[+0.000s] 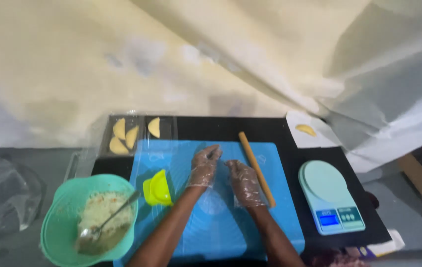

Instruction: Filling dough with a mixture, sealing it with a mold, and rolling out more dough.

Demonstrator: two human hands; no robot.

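Both my hands wear thin clear plastic gloves and hover over a blue silicone mat [181,232]. My left hand [204,166] has its fingers curled near the mat's middle top. My right hand [244,182] is close beside it, fingertips pointing toward the left hand. Whether a small piece is pinched between them is too blurred to tell. A wooden rolling pin [257,168] lies diagonally just right of my right hand. A yellow folding dumpling press [157,188] sits left of my left hand.
A green bowl [57,227] with whitish filling and a metal spoon [103,225] stands at the lower left. A clear tray [136,133] of folded yellow pastries is at the back. A pale kitchen scale [330,197] sits right, white paper with dough [306,130] behind it.
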